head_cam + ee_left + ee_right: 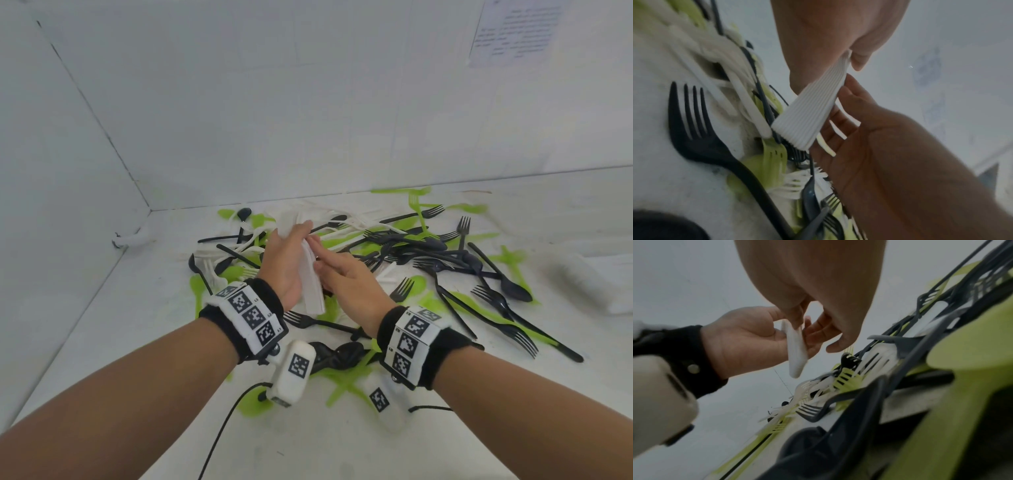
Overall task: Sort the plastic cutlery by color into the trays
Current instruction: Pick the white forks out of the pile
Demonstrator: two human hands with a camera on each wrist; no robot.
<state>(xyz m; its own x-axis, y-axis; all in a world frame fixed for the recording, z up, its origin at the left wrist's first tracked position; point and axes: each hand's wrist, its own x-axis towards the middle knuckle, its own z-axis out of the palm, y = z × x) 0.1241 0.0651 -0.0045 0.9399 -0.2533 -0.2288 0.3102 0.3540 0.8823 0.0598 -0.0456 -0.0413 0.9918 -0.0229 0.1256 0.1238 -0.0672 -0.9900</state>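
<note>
Gripping a white stack (310,274) of nested cutlery handles in my left hand (284,260), fingers curled round its upper end (ribbed edges show in the left wrist view). My right hand (349,277) lies flat against the stack's other side, fingers straight. Stack is held off the table (102,335), tilted, lower end toward me. Under and beyond both hands: a mixed pile (394,253) of black, green and white forks and spoons. One black fork (507,308) lies right of my right hand.
</note>
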